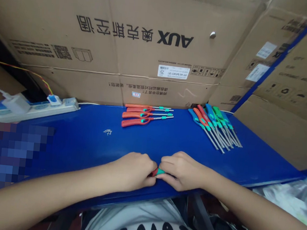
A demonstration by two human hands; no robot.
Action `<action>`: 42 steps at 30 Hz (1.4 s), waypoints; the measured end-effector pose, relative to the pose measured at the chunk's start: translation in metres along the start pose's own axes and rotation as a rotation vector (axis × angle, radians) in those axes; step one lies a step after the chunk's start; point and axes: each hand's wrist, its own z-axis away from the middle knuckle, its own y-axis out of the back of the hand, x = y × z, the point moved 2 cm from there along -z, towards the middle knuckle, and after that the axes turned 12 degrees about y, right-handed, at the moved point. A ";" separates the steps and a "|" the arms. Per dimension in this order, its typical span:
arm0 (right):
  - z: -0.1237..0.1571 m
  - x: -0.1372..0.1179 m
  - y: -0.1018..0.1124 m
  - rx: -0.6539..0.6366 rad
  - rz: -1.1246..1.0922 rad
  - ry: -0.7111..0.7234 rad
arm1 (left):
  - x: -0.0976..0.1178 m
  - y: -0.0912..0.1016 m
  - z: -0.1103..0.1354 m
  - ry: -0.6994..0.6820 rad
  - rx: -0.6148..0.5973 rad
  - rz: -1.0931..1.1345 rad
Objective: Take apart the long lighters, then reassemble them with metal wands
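Observation:
Close to the table's front edge, my two hands meet around a red lighter with a green collar (160, 171), of the long-necked kind. My left hand (138, 171) is closed over its red body, which mostly hides inside the fist. On the other side my right hand (182, 171) pinches at the green part, and the metal neck is hidden by its fingers. Behind my hands lie several red long-necked lighters (135, 123), stacked side by side with necks to the right. Farther right is a pile of blue, red and green lighters (215, 122), their metal necks toward me.
The blue table (85, 141) is bounded at the back by a large printed cardboard sheet (116, 53) and at the right by another cardboard panel (274, 130). A white power strip (45, 108) with plugs lies at left. A whitish plastic bag (292, 197) is at lower right.

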 end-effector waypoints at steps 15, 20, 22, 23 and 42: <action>-0.012 -0.033 0.064 -0.168 0.027 -0.048 | 0.010 0.024 0.034 -0.097 -0.030 0.211; -0.011 -0.054 0.071 -0.149 0.032 -0.028 | 0.017 0.014 0.052 -0.073 -0.051 0.273; -0.013 -0.056 0.069 -0.148 0.046 -0.011 | 0.018 0.010 0.054 -0.058 -0.058 0.264; -0.013 -0.056 0.068 -0.145 0.055 0.003 | 0.018 0.010 0.055 -0.050 -0.059 0.257; 0.024 -0.010 0.067 -0.171 -0.170 -0.280 | -0.039 0.036 0.062 0.112 0.019 0.179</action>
